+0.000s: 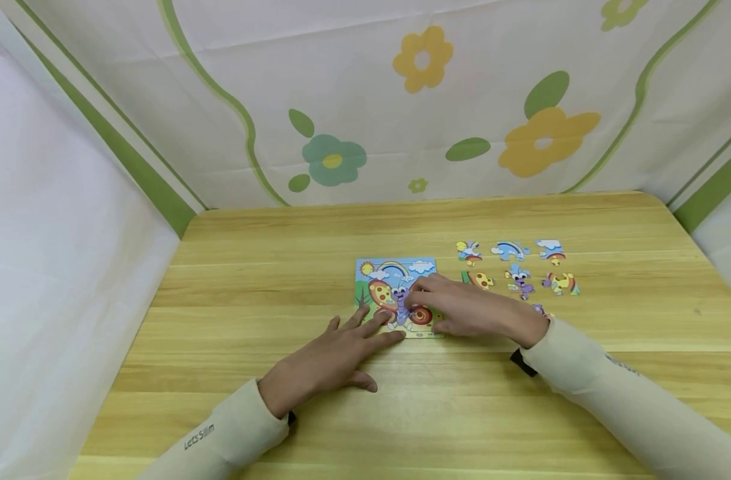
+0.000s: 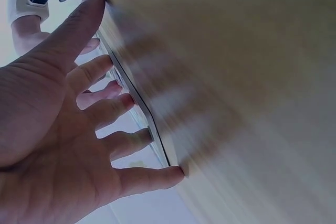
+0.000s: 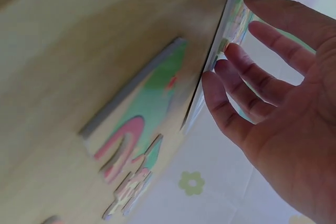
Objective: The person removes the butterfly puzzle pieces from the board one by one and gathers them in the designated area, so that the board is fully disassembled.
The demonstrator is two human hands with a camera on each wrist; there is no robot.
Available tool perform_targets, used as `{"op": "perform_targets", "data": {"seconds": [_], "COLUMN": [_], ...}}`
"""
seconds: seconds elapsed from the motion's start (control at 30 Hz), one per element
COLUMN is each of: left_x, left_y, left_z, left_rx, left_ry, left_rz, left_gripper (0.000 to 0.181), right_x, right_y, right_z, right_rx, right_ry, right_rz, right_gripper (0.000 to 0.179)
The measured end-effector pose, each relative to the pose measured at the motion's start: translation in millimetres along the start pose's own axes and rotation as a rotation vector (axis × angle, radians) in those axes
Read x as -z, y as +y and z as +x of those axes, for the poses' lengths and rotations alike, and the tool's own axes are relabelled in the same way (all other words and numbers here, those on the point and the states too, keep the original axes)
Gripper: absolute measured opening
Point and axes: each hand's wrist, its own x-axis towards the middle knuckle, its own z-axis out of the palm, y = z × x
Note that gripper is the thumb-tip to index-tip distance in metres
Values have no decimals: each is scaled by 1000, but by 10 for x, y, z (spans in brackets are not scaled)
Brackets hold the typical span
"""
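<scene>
A flat jigsaw board (image 1: 395,268) with a purple butterfly, a rainbow and a sun lies in the middle of the table. My left hand (image 1: 335,353) spreads its fingers over the board's lower left corner, thumb apart on the wood. In the left wrist view, the left hand's (image 2: 68,114) fingertips rest along the board's edge. From the right, my right hand (image 1: 470,307) reaches over the board, its bent fingers touching the picture near the butterfly. The right wrist view shows the right hand (image 3: 283,93) with fingertips on the board's rim and face, and no loose piece between them.
Right of the board lie several loose jigsaw pieces in rows, among them a rainbow piece (image 1: 512,250), a purple face piece (image 1: 521,281) and a yellow wing piece (image 1: 562,283). One purple piece (image 1: 539,309) is partly behind the right wrist. A flowered cloth (image 1: 371,100) hangs behind the wooden table (image 1: 251,267).
</scene>
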Motion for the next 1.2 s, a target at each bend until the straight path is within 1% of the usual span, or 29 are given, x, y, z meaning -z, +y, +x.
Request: {"op": "perform_targets", "data": {"seconds": [0.13, 0.27, 0.4, 0.67, 0.8, 1.2], "left_x": [6, 4, 1, 10, 16, 10], "left_y": [-2, -6, -7, 2, 10, 3], "left_z": [-1, 7, 15, 15, 9, 7], "left_rx": [1, -3, -3, 3, 3, 4], "left_ry": [-1, 1, 4, 5, 6, 6], "left_rz": [-3, -1, 4, 9, 6, -1], "left_gripper": [83, 83, 84, 84, 84, 84], "right_x": [19, 27, 23, 2, -8, -37], "right_y": [1, 10, 14, -1, -15, -53], "right_z": [33, 40, 38, 20, 16, 21], "right_rx": [-4, -1, -2, 5, 15, 22], "right_ry": [-32, -40, -37, -17, -5, 13], "right_rz": [10, 17, 23, 41, 45, -2], "right_gripper": [53, 54, 55, 49, 49, 50]}}
